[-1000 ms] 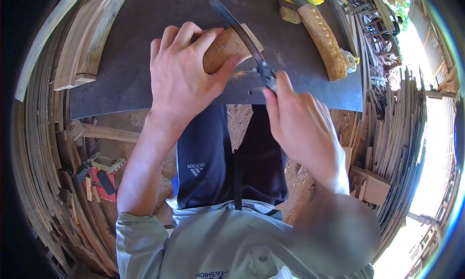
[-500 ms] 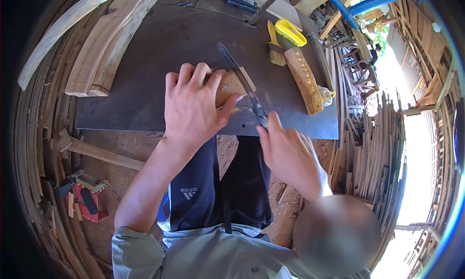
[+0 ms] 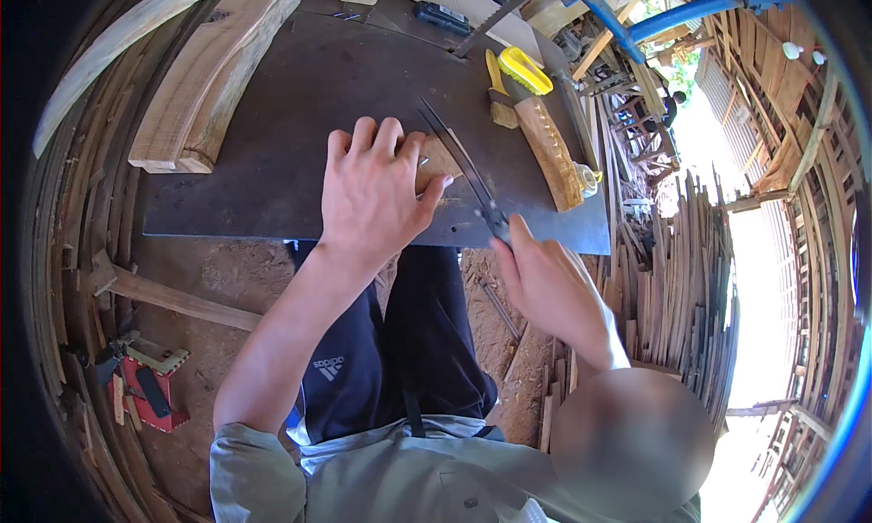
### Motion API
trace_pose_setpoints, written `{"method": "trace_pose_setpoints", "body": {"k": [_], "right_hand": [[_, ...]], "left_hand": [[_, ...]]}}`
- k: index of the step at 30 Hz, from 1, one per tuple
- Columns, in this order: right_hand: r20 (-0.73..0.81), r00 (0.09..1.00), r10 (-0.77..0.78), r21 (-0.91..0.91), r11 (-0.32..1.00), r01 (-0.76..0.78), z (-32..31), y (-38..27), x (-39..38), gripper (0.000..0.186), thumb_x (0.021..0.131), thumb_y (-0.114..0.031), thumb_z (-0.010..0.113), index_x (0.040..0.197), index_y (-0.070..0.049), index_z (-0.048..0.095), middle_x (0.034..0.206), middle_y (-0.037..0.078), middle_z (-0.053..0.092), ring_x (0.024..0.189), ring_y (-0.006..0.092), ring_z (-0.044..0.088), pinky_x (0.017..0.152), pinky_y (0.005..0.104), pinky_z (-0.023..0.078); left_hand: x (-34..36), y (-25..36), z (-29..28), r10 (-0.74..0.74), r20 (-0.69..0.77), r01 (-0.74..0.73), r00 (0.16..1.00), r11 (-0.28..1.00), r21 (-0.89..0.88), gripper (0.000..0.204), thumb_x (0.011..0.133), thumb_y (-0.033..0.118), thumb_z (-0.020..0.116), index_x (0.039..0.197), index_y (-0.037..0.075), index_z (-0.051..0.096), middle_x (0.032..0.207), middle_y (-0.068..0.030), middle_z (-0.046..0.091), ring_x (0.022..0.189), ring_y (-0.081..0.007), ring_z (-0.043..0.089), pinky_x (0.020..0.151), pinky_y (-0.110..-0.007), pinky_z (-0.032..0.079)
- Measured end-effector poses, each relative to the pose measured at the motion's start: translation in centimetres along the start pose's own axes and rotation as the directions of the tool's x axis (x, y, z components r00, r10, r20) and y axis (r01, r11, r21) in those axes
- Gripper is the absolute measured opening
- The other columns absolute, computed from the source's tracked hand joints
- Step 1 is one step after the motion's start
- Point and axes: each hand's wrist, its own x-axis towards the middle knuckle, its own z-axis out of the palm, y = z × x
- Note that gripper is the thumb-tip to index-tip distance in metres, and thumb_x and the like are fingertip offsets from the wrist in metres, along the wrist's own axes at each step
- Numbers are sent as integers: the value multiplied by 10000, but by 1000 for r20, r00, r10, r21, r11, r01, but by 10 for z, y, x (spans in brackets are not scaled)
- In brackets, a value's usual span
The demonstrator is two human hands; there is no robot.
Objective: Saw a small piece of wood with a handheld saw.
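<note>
My left hand point(image 3: 374, 196) is closed over a small brown wooden block point(image 3: 440, 160) on the dark bench top point(image 3: 291, 114), thumb along its near side. A small metal piece, too small to name, shows on the block. My right hand point(image 3: 554, 278) grips a long, narrow dark blade tool point(image 3: 454, 155), a saw or file, by its end. The blade slants forward and left across the block's right part; I cannot tell whether it touches. Right of the block lie a carved wooden piece point(image 3: 545, 151), a brush point(image 3: 500, 92) and a yellow scrubbing brush point(image 3: 525, 71).
Long timber pieces point(image 3: 195, 96) lie on the bench's left, a black device point(image 3: 440, 16) and saw blade point(image 3: 481, 33) at the back, blue metal tubing point(image 3: 686, 28) beyond. Wood stacks point(image 3: 681, 278) flank me. A red box point(image 3: 154, 396) sits on the floor at left.
The view has shifted, showing more of the bench's back and blue tubing. Both hands keep their grips, with only slight movement of the blade against the block.
</note>
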Motion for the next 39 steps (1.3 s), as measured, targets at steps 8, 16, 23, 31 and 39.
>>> {"method": "trace_pose_setpoints", "body": {"k": [8, 16, 23, 31, 39], "right_hand": [[-67, 997, -45, 56, 997, 48, 6, 8, -3, 310, 1139, -278, 553, 1086, 28, 547, 662, 293, 663, 646, 522, 693, 577, 610, 542], [-70, 996, -47, 43, 998, 51, 8, 13, 6, 300, 1142, -281, 553, 1089, 14, 551, 641, 290, 651, 638, 519, 695, 577, 601, 548], [-224, 961, -162, 12, 986, 169, 16, 31, 1, 291, 1138, -276, 564, 1068, 7, 552, 628, 258, 656, 624, 497, 697, 590, 592, 562], [-15, 996, -89, -8, 996, 89, 12, 26, 3, 303, 1106, -288, 630, 1111, 11, 578, 638, 254, 646, 623, 487, 681, 564, 590, 518], [-205, 943, -261, 92, 954, 284, 21, 34, 5, 243, 1105, -250, 630, 1041, -27, 556, 598, 173, 644, 605, 415, 712, 553, 557, 534]], "left_hand": [[0, -1, -1, -11, 19, 10, 1000, 999, 37, 525, 933, 492, 800, 1246, 72, 777, 1079, -68, 623, 1072, -252, 590, 935, -437, 432], [-1, 2, 1, 4, 10, -5, 1000, 999, 36, 480, 918, 467, 795, 1174, 62, 777, 1059, -73, 637, 1083, -247, 586, 961, -430, 430], [3, -1, 4, 23, 15, -24, 1000, 998, 58, 477, 900, 449, 816, 1172, 59, 775, 1052, -75, 624, 1081, -258, 590, 948, -426, 438], [5, 2, 1, 32, 19, -34, 999, 993, 111, 478, 905, 475, 829, 1204, 106, 776, 1057, -49, 620, 1049, -264, 608, 915, -439, 455], [6, 3, 4, 32, 15, -34, 999, 990, 140, 474, 883, 461, 860, 1216, 131, 789, 1045, -48, 625, 1016, -278, 618, 904, -440, 467]]}}
